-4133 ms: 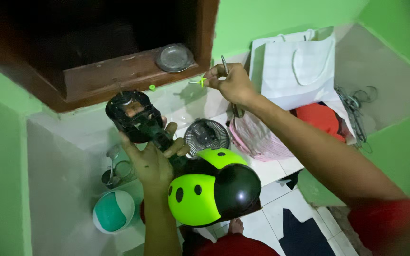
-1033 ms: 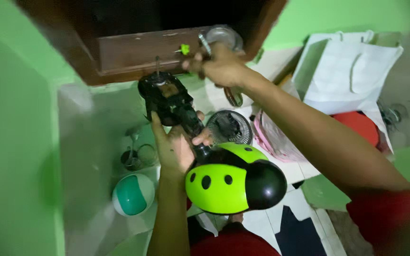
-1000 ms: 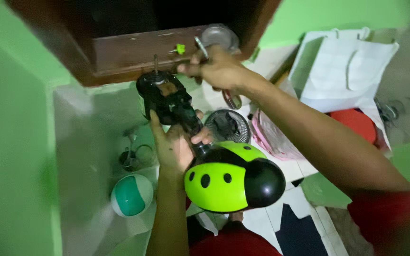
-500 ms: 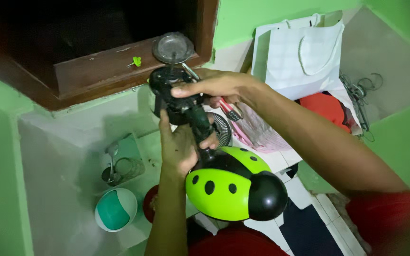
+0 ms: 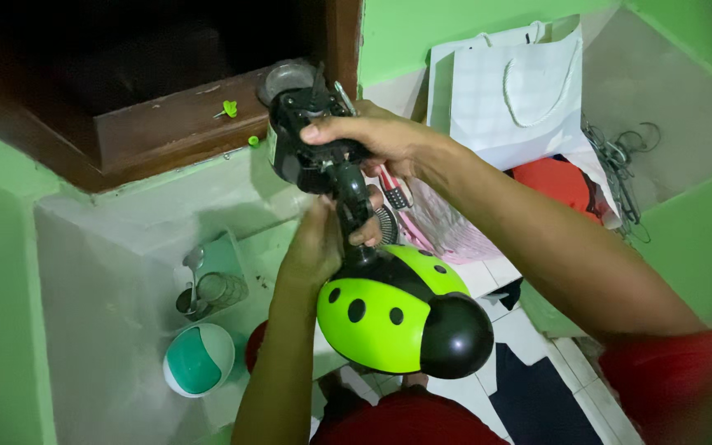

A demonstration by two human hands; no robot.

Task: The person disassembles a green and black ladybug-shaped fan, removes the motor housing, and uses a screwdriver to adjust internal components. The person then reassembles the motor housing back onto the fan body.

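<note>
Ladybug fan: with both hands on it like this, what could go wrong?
The ladybug base hangs unsupported; only the left hand grips the neck, so it might slip. The right hand twisting the motor head could strain that neck. The white bag nearby could get knocked.

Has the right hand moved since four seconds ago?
Yes. The right hand left the spot near the white bag and now grips the black motor head, nearer the wooden sill.
</note>
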